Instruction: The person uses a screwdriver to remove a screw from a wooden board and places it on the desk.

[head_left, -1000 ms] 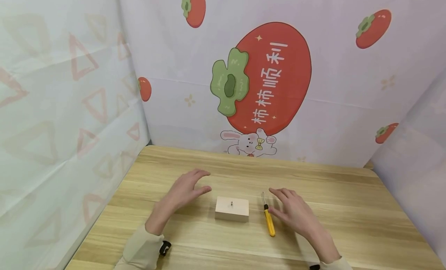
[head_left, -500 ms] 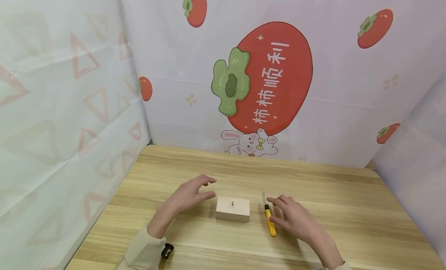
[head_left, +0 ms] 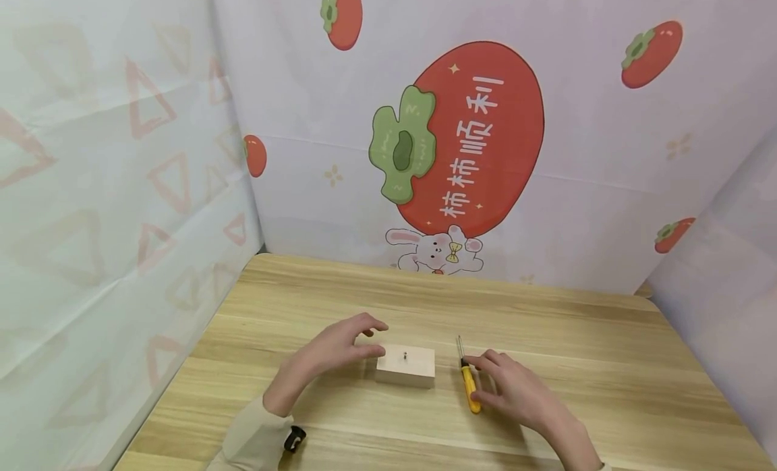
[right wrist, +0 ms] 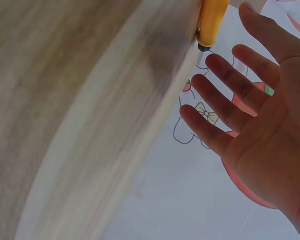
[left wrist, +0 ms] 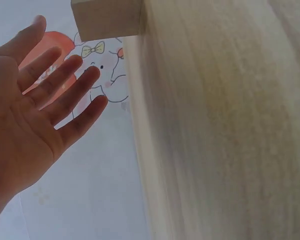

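Observation:
A pale wooden block point(head_left: 405, 368) lies on the table in the head view, with a small metal screw point(head_left: 405, 355) standing up from its top. My left hand point(head_left: 336, 347) hovers at the block's left, its thumb tip overlapping the block's corner in this view. In the left wrist view the left hand point(left wrist: 40, 105) has its fingers spread and holds nothing. To the right of the block lies a screwdriver point(head_left: 470, 390) with a yellow handle and black collar, its shaft pointing away. My right hand point(head_left: 512, 386) is close beside it, fingertips near the handle; the right wrist view shows the fingers spread.
The wood-grain table point(head_left: 340, 424) reaches back to a white cloth backdrop point(head_left: 595, 154) printed with persimmons and a rabbit. A cloth side wall point(head_left: 91, 255) stands at the left and another at the right. A black band point(head_left: 294, 438) sits at the left sleeve.
My left hand has moved right and nearer, toward the block. My right hand has come down a little along the screwdriver, toward its handle. The block and screwdriver have stayed in place.

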Available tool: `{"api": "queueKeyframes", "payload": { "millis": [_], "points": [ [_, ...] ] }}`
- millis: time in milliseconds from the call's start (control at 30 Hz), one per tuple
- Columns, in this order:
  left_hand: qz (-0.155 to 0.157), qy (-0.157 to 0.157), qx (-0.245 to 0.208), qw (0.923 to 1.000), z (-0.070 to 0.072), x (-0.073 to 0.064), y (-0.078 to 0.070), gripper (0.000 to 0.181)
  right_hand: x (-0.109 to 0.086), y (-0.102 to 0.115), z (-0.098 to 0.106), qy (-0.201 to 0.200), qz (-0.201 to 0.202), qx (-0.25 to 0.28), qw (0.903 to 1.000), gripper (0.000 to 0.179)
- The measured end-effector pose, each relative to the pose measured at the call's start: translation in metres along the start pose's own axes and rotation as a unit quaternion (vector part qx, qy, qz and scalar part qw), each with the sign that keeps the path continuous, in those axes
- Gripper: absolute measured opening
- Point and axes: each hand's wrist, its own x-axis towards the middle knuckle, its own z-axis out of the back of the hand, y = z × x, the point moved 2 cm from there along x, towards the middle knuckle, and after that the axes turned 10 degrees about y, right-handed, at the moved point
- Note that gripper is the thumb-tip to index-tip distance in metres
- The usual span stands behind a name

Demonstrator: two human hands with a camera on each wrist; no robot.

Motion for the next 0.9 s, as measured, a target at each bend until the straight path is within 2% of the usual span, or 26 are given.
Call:
{"api": "queueKeyframes", "payload": {
  "millis": [167,267,433,700,900],
  "points": [
    [0.003,0.042,0.023,0.9989,-0.007,0.003,-0.003,0.06,-0.001,0.001,-0.001,0.01,-0.004,0.004,0.9999,0.058],
    [-0.01,0.058,0.032,0.9977,-0.011,0.006,-0.004,0.065,-0.002,0.002,-0.002,0.016,-0.004,0.005,0.9999,0.059],
    [-0.012,0.079,0.024,0.9965,-0.015,0.008,-0.003,0.065,-0.002,0.002,-0.003,0.021,-0.003,0.01,0.9997,0.059],
    [0.004,0.072,-0.007,0.9973,-0.017,0.009,0.0,0.064,0.0,0.003,-0.004,0.028,-0.001,0.011,0.9996,0.061],
    [0.022,0.065,-0.014,0.9976,-0.017,0.008,-0.002,0.062,0.001,0.005,-0.003,0.04,-0.002,0.017,0.9991,0.06]
  ]
}}
